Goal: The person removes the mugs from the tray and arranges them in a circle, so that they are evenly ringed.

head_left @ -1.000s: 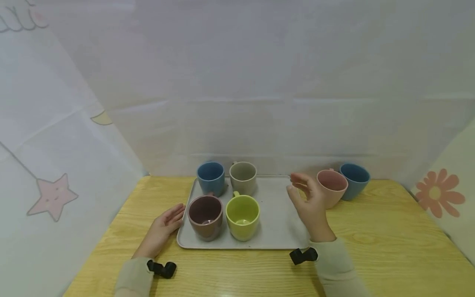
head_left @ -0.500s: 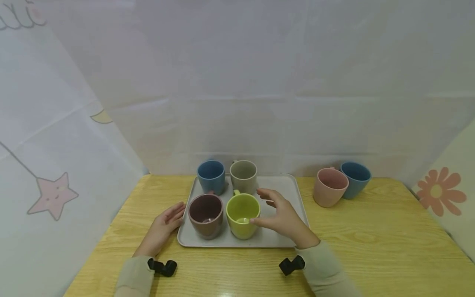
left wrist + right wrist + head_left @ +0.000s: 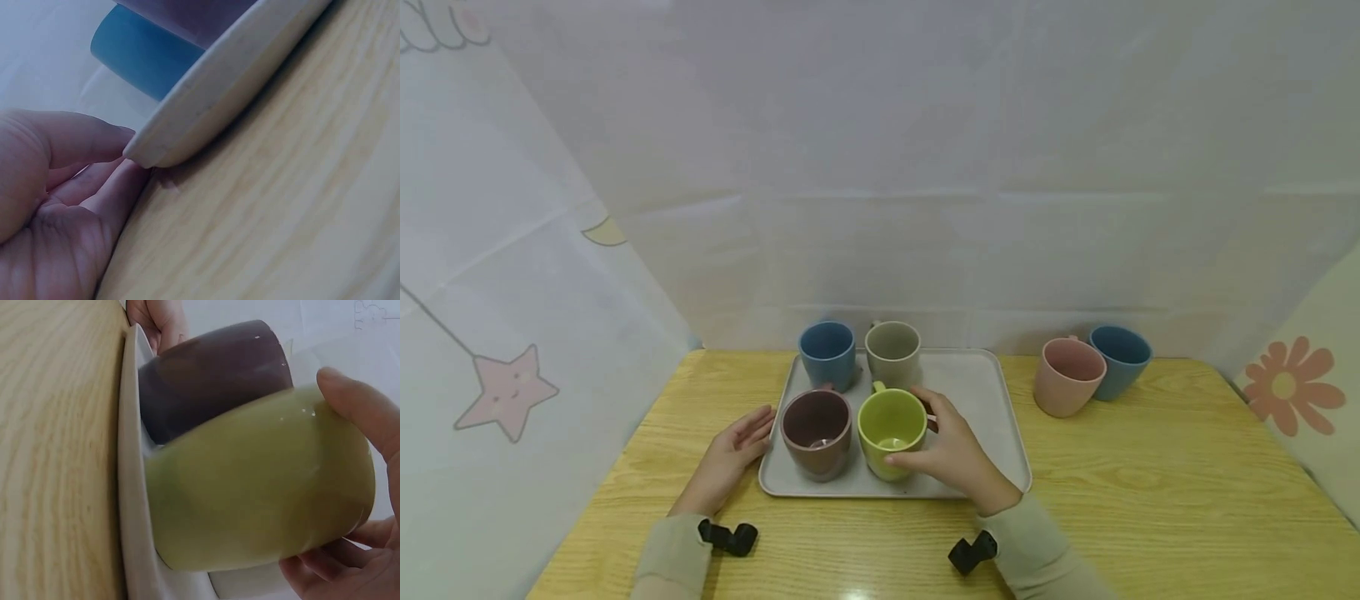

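Note:
On a pale tray (image 3: 977,392) stand a blue mug (image 3: 827,354) and a grey mug (image 3: 892,352) at the back. A brown-purple mug (image 3: 817,442) and a yellow-green mug (image 3: 891,433) are in front. My right hand (image 3: 951,446) grips the yellow-green mug from its right side, thumb on the near wall and fingers round the far side; the right wrist view shows the yellow-green mug (image 3: 262,487) upright over the tray. My left hand (image 3: 726,458) lies at the tray's left edge with fingers extended; in the left wrist view its thumb (image 3: 94,137) meets the rim.
Right of the tray, a pink mug (image 3: 1067,379) and a second blue mug (image 3: 1122,362) stand close together on the wooden table (image 3: 1187,475). A white cloth backdrop (image 3: 895,167) rises behind the table's far edge.
My right hand has moved left from beside the pink mug, across the tray, and taken hold of the yellow-green mug. My left hand has stayed at the tray's edge.

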The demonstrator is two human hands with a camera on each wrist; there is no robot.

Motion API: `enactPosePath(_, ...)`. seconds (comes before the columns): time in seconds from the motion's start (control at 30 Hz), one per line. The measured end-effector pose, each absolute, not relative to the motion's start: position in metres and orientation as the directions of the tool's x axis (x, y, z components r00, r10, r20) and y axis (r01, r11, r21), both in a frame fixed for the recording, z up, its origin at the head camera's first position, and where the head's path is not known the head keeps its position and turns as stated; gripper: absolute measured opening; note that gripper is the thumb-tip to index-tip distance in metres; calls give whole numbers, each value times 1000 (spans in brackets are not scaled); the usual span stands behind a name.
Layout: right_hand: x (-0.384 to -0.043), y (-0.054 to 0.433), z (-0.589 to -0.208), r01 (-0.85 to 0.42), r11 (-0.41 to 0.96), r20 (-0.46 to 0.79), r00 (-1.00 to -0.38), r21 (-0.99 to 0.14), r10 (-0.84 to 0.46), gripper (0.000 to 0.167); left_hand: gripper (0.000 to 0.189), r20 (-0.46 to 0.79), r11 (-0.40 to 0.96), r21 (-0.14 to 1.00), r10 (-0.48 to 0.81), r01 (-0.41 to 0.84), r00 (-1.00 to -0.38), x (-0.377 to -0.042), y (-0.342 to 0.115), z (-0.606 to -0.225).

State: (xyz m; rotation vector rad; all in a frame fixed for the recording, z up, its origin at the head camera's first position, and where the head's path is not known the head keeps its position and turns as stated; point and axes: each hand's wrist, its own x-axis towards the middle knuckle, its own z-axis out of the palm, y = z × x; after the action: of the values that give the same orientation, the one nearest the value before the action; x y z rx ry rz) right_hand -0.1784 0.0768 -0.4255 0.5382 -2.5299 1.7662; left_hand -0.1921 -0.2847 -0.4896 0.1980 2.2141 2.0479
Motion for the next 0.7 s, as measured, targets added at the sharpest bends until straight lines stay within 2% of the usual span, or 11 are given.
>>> enactPosePath(0.7,-172,80,-436,-270,275,232,-959,-923,-165,93,62,-11,89,996,175,5,-984,-185,-278,-492)
